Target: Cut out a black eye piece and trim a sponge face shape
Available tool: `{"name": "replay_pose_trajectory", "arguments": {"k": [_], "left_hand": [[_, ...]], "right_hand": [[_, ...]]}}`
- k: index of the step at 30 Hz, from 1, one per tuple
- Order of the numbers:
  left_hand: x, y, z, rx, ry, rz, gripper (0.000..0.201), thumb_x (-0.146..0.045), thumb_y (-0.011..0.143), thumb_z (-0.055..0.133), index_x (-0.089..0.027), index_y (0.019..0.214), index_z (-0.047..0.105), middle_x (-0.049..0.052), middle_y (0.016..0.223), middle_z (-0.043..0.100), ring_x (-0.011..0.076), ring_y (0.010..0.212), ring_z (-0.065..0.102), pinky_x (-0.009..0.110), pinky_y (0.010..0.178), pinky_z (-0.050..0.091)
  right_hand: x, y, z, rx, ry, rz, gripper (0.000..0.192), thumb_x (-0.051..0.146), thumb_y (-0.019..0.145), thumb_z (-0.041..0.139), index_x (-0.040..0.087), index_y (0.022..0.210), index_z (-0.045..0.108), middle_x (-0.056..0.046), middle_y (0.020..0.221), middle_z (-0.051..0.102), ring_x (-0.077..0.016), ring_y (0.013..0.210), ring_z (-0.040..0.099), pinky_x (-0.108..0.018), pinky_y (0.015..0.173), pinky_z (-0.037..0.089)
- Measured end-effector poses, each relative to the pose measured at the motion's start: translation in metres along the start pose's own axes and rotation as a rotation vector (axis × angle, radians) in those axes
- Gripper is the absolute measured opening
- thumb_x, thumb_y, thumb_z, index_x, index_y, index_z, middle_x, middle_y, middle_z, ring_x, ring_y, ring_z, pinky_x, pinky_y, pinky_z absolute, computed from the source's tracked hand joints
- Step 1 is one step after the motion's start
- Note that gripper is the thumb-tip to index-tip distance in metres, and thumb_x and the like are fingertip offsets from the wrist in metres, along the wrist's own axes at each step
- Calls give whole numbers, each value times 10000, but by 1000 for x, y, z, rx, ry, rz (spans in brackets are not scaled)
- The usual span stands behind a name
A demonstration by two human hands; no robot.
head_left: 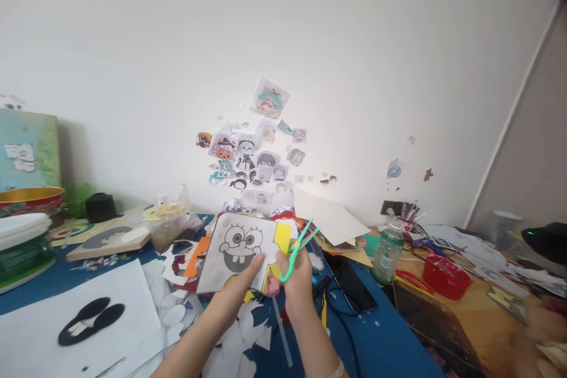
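A white sheet with a grinning square cartoon face (230, 242) is held up above the cluttered table. My left hand (252, 266) grips its lower right part, thumb on the front. Yellow paper (283, 237) shows at the sheet's right edge, where my right thumb presses. Green scissors (296, 248) sit in my right hand (297, 274), which is closed around them and tipped up; their blades are hard to make out. Just below the hands is a small pink object (273, 288), partly hidden, with a clear stick (282, 333) trailing down from it.
Paper scraps (239, 331) cover the blue table (390, 339). To the left lie a white sheet with black shapes (35, 331) and a green-and-white tub (24, 254). Rightward are a black phone (352, 283), a bottle (388, 254), a red container (446, 276) and another person's blurred hand (543, 322).
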State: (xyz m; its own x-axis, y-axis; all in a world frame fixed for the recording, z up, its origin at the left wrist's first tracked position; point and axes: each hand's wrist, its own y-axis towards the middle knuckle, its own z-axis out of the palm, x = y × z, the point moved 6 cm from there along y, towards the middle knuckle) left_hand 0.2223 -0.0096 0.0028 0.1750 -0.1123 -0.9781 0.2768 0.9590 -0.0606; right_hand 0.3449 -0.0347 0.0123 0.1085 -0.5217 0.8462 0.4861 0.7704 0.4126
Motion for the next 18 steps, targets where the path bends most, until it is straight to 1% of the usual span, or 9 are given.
{"name": "replay_pose_trajectory", "arguments": {"k": [2,5,8,10,11,13,15,17,18], "left_hand": [[-3,-4,1,73,-45,-40,517,-510,624,657,-150,992,617,113,987,684,274,994,593,347,823,492],[-6,-8,-2,73,-51,-67,502,-506,600,677,-152,954,631,115,1006,677,278,1019,575,331,807,493],[-7,-6,-7,20,-60,-108,520,-508,583,689,-158,961,615,126,1118,625,284,1059,550,335,809,495],[-10,-4,-16,-59,-81,-110,554,-490,565,711,-158,992,591,140,1161,596,290,1075,540,341,811,497],[-13,-3,-21,-98,-85,-108,571,-481,556,720,-154,1004,582,150,1158,595,296,1074,541,349,813,498],[-18,-1,-30,-144,-70,-94,583,-475,551,727,-146,1008,575,159,1143,602,302,1071,543,366,836,488],[-24,0,-37,-153,-52,-63,556,-474,562,721,-155,995,576,140,1165,592,288,1086,534,366,885,463],[-28,0,-40,-137,-46,-13,514,-463,581,714,-173,984,579,109,1212,565,267,1110,518,355,922,439],[-30,0,-41,-126,-43,10,503,-455,587,714,-177,983,579,103,1226,554,263,1113,516,355,927,436]], "right_hand": [[-1,4,-8,-48,0,39,300,328,633,664,197,858,514,-24,788,617,-182,698,617,-254,523,502],[0,9,-19,-108,-60,77,278,335,630,656,199,821,507,-14,727,594,-191,678,610,-254,500,487],[11,11,-26,-134,-140,-33,251,323,638,638,193,811,511,-14,724,581,-184,712,597,-257,571,487],[18,11,-27,-93,-187,-120,224,314,646,631,190,793,517,-1,694,561,-159,672,579,-256,607,480],[20,11,-25,-30,-210,-128,217,312,642,634,187,780,522,7,667,548,-148,634,567,-253,598,475],[18,8,-16,187,-270,-57,215,307,623,654,178,747,535,19,612,531,-135,559,542,-245,545,459],[12,1,-6,443,-324,70,209,297,615,666,165,732,554,18,590,543,-133,530,537,-238,513,444],[11,-9,1,611,-353,149,197,280,623,662,154,750,580,9,609,569,-133,544,543,-237,526,440],[12,-13,4,659,-355,169,194,270,621,662,151,758,592,10,612,574,-130,545,541,-237,531,437]]}}
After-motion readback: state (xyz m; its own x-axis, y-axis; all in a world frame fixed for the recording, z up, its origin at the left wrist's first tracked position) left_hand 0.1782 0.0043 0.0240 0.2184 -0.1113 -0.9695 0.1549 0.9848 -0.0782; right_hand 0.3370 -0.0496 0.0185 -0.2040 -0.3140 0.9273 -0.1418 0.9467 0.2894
